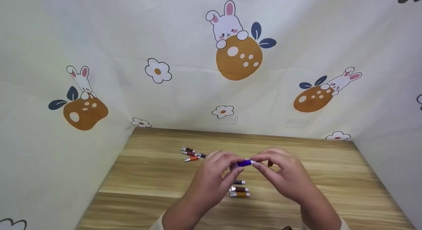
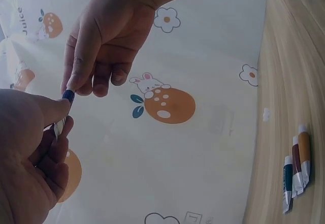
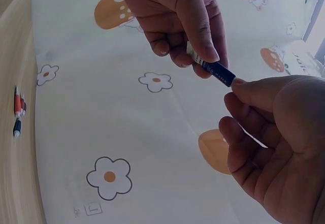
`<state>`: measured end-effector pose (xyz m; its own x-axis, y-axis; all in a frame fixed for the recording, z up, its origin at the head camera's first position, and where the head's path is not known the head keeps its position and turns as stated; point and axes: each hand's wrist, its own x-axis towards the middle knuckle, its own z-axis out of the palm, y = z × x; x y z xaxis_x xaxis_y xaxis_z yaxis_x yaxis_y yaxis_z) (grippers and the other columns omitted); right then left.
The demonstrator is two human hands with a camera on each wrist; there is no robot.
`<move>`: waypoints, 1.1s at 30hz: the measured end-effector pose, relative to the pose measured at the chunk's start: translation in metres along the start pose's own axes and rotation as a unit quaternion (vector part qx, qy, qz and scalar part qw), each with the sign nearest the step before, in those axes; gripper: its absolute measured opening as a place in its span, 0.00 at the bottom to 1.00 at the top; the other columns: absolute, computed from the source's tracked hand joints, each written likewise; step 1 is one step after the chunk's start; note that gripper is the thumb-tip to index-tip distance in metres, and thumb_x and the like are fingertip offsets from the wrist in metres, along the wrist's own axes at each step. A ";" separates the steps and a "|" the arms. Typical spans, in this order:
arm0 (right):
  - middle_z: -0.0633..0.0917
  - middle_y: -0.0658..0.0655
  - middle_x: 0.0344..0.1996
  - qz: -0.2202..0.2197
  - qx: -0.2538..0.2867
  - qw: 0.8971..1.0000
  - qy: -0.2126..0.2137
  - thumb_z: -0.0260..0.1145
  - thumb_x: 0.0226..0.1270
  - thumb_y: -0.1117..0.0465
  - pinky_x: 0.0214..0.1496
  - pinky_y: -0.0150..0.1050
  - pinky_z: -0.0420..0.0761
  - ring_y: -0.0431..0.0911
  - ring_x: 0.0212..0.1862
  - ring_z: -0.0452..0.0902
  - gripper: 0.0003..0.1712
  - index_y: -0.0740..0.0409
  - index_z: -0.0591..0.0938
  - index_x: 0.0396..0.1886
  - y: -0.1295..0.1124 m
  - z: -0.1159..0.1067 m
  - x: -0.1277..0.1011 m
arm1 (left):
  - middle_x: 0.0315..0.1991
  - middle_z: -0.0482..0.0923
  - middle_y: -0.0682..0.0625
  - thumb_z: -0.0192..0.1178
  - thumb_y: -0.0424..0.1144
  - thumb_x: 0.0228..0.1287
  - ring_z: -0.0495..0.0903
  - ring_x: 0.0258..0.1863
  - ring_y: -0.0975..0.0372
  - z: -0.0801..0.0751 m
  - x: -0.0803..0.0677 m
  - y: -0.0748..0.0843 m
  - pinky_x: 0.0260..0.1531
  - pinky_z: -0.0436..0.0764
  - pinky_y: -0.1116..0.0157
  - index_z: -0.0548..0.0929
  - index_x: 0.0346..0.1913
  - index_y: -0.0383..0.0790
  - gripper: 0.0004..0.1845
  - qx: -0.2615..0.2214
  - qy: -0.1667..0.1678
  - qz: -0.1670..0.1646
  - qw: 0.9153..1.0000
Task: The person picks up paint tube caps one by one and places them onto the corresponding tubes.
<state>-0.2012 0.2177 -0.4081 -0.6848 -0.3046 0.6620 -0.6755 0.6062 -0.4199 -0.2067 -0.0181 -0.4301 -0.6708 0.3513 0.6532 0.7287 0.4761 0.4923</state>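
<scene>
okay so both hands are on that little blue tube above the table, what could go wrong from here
1. Both hands, left and right, pinch the blue tube only at its ends with fingertips, so it might slip and fall.
2. If it is squeezed mid-body while the cap end is twisted, paint could squirt out.
3. A dropped tube could scatter the three tubes lying right below the hands.

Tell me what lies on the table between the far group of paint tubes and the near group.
Bare wood in the head view; above it the hands hold a blue tube.

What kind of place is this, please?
Probably a home craft corner: a wooden table walled by a bunny-print cloth, with small paint tubes lying on it and both hands pinching a blue tube.
</scene>
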 end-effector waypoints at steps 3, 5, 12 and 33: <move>0.91 0.34 0.42 0.027 -0.004 1.000 -0.013 0.79 0.66 0.62 0.39 0.31 0.82 0.30 0.38 0.81 0.13 0.38 0.93 0.44 0.004 0.002 0.002 | 0.50 0.87 0.64 0.68 0.46 0.75 0.81 0.51 0.68 0.001 0.002 -0.003 0.54 0.81 0.62 0.89 0.54 0.56 0.09 -0.004 -0.014 -0.021 1.000; 0.90 0.34 0.42 0.044 -0.004 0.999 -0.021 0.79 0.67 0.61 0.39 0.31 0.83 0.30 0.38 0.81 0.11 0.38 0.93 0.44 0.006 0.004 0.003 | 0.51 0.88 0.64 0.68 0.46 0.76 0.82 0.53 0.67 0.002 0.003 -0.006 0.56 0.82 0.60 0.89 0.55 0.57 0.10 -0.013 -0.027 -0.039 0.999; 0.91 0.36 0.43 0.091 -0.002 0.994 -0.058 0.76 0.72 0.58 0.41 0.32 0.84 0.32 0.38 0.81 0.07 0.40 0.92 0.45 0.018 0.008 0.007 | 0.53 0.89 0.62 0.68 0.44 0.75 0.85 0.58 0.65 0.007 0.008 -0.019 0.61 0.84 0.58 0.90 0.55 0.55 0.10 -0.025 -0.044 -0.060 0.997; 0.88 0.49 0.44 0.267 -0.005 0.961 -0.079 0.68 0.79 0.47 0.52 0.38 0.81 0.43 0.46 0.80 0.16 0.49 0.90 0.55 0.088 0.006 0.011 | 0.44 0.89 0.65 0.71 0.41 0.72 0.84 0.50 0.66 0.049 0.001 -0.083 0.57 0.84 0.58 0.91 0.44 0.58 0.04 -0.002 -0.130 -0.175 0.976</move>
<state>-0.2700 0.2631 -0.4416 -0.9663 -0.0560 0.2514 -0.2147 0.7144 -0.6659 -0.2742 -0.0178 -0.4989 -0.8907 0.3613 0.2760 0.4487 0.6007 0.6617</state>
